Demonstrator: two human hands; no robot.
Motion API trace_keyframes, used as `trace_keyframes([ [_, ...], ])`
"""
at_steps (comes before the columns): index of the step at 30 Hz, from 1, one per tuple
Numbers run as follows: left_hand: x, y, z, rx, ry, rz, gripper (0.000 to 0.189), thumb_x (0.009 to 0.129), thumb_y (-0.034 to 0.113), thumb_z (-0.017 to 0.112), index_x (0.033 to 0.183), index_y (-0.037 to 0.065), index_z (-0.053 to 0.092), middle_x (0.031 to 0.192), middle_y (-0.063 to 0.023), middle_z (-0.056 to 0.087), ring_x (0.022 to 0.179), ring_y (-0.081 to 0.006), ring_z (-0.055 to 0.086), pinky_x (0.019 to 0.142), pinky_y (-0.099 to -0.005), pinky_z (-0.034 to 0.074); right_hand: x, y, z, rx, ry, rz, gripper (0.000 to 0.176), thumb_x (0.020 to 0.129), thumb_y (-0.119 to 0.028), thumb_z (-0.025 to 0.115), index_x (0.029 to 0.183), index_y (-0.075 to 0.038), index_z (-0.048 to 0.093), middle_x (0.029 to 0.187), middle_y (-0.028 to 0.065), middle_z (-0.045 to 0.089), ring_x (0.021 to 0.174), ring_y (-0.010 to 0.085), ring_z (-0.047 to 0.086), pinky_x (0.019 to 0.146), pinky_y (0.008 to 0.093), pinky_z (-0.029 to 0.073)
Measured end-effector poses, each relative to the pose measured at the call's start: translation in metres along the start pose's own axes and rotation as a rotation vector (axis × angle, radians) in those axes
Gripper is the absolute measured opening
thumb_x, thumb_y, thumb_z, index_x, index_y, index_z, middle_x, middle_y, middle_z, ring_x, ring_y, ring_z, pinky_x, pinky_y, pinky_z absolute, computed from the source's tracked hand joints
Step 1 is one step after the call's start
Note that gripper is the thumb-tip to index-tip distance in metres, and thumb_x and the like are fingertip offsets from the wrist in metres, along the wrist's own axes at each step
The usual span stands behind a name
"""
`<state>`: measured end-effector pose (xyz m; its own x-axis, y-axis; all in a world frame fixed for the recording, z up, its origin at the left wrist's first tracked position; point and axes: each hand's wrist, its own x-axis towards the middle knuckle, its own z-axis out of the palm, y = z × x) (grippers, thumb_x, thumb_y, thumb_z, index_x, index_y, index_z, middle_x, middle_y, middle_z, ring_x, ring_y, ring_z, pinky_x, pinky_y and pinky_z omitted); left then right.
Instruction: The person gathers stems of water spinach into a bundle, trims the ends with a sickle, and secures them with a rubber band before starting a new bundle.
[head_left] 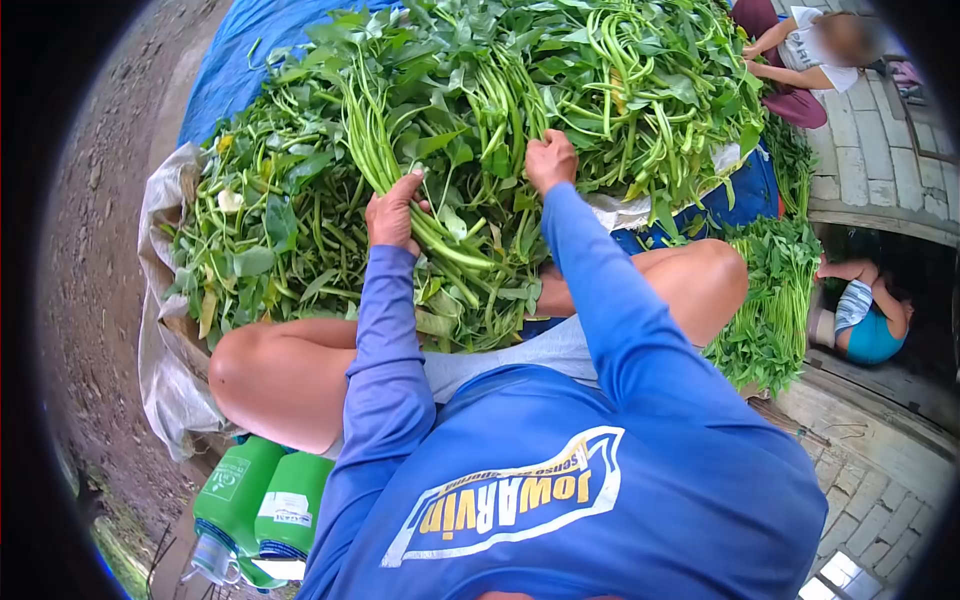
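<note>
My left hand (395,212) is closed around a bunch of water spinach (368,140). The cut stem ends stick out below the fist, and the long stems lean up and away over the heap. To the right, my right hand (551,161) is bent into a fist among the water spinach stems (515,100); its fingertips are partly hidden, apparently pinching stems there. A large heap of loose water spinach (300,225) spreads in front of my knees and around both hands.
A blue tarp (225,75) and a white sack (165,300) lie under the heap's edges. Bundled greens (765,300) lie at right. Green jugs (240,495) stand by my left knee. One person (800,55) works at the far right; another person (870,315) sits lower down.
</note>
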<state>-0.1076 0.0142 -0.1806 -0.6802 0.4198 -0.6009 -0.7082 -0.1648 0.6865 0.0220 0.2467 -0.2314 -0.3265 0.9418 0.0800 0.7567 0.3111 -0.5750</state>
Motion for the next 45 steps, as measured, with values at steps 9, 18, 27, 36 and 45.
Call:
trace_keyframes([
  [9, -0.001, 0.01, 0.009, 0.059, -0.028, -0.049, 0.024, 0.084, 0.02, 0.086, 0.09, 0.009, 0.065, 0.071, 0.0012, 0.056, 0.054, -0.0116, 0.057, 0.049, -0.0262, 0.049, 0.031, -0.013, -0.022, -0.038, -0.008, -0.047, 0.032, 0.092, -0.024, 0.064, 0.11, 0.002, 0.071, 0.108, 0.0258, 0.073, 0.099, 0.0401, 0.07, 0.094, 0.0475, 0.055],
  [18, 0.002, 0.005, 0.006, 0.035, -0.095, -0.089, 0.025, 0.086, 0.023, 0.085, 0.098, 0.008, 0.069, 0.071, 0.0015, 0.057, 0.056, -0.0104, 0.058, 0.05, -0.0254, 0.05, 0.048, -0.065, -0.147, 1.122, -0.413, 0.191, 0.02, 0.097, -0.009, 0.073, 0.115, -0.002, 0.069, 0.1, 0.0039, 0.072, 0.08, 0.013, 0.067, 0.072, 0.0251, 0.056],
  [27, -0.001, -0.004, 0.002, -0.028, -0.174, -0.172, 0.026, 0.086, 0.026, 0.085, 0.092, 0.007, 0.069, 0.069, -0.0016, 0.059, 0.054, -0.0133, 0.06, 0.048, -0.0295, 0.05, 0.023, -0.07, -0.206, 1.235, -0.458, 0.052, 0.028, 0.095, -0.006, 0.073, 0.123, -0.001, 0.067, 0.105, 0.0034, 0.073, 0.09, 0.0106, 0.067, 0.073, 0.0262, 0.053],
  [36, 0.003, -0.016, 0.002, -0.072, -0.187, -0.204, 0.026, 0.085, 0.025, 0.087, 0.097, 0.007, 0.071, 0.071, 0.0018, 0.06, 0.056, -0.0107, 0.06, 0.051, -0.0264, 0.052, -0.007, -0.093, -0.182, 0.859, -0.101, -0.174, 0.024, 0.09, -0.003, 0.079, 0.114, -0.001, 0.074, 0.099, 0.0016, 0.073, 0.079, 0.0081, 0.064, 0.073, 0.0242, 0.053],
  [45, 0.014, -0.047, -0.014, -0.21, -0.291, -0.359, 0.031, 0.089, 0.039, 0.085, 0.095, 0.014, 0.068, 0.074, 0.0002, 0.065, 0.062, -0.0152, 0.065, 0.058, -0.0342, 0.057, -0.072, -0.102, -0.087, 0.323, -0.228, -0.46, 0.027, 0.085, -0.013, 0.077, 0.11, -0.002, 0.077, 0.102, 0.0145, 0.074, 0.087, 0.0281, 0.071, 0.083, 0.0378, 0.056],
])
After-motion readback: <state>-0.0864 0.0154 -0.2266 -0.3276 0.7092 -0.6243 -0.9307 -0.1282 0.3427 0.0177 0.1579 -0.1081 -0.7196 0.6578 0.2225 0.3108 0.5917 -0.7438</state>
